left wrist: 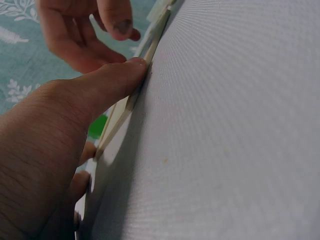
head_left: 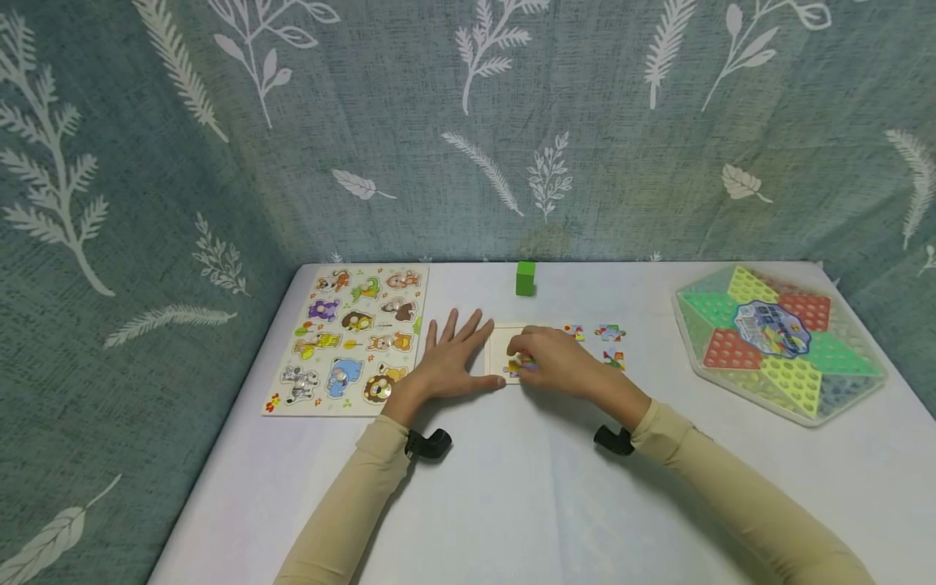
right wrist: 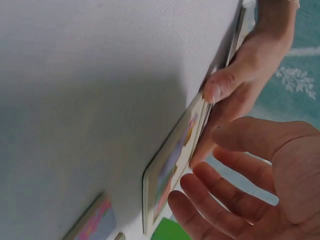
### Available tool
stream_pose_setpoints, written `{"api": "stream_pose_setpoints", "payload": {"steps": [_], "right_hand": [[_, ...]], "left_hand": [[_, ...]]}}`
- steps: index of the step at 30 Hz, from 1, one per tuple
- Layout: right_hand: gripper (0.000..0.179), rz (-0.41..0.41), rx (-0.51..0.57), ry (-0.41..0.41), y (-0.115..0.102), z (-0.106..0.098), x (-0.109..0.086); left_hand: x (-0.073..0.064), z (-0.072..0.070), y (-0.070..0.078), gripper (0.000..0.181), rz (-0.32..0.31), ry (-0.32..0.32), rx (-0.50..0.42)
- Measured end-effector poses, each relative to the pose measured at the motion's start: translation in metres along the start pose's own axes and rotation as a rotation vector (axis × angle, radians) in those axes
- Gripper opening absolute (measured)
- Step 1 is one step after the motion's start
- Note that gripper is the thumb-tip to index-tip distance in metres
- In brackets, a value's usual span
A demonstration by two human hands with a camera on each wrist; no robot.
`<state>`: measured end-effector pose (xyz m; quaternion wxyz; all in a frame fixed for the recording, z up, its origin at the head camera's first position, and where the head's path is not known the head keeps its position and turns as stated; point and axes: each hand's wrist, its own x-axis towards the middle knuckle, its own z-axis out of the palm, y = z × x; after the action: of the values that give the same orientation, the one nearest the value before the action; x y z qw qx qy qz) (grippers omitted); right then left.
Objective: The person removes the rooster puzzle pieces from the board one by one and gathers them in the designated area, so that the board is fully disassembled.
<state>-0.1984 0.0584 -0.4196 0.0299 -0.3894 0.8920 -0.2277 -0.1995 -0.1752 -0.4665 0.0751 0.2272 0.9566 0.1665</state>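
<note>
A small wooden jigsaw tray lies flat on the table, with colourful puzzle pieces set along its near side. My left hand is spread beside it, the thumb pressing on the tray's near-left corner. Over the tray hovers my right hand, fingers loosely bent. In the right wrist view a gap shows between its thumb and fingers, with nothing held there. Loose jigsaw pieces lie just right of the tray, partly hidden behind the right hand.
An animal peg puzzle board lies at the left, close to the left hand. A green block stands at the back near the curtain. On the right is a Chinese checkers board in clear plastic.
</note>
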Motion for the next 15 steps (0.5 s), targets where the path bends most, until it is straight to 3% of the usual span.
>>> {"api": "stream_pose_setpoints", "payload": {"steps": [15], "right_hand": [[0.023, -0.01, -0.085, -0.073, -0.0061, 0.0081, 0.0092]], "left_hand": [[0.0004, -0.0009, 0.0013, 0.103, 0.003, 0.004, -0.002]]}}
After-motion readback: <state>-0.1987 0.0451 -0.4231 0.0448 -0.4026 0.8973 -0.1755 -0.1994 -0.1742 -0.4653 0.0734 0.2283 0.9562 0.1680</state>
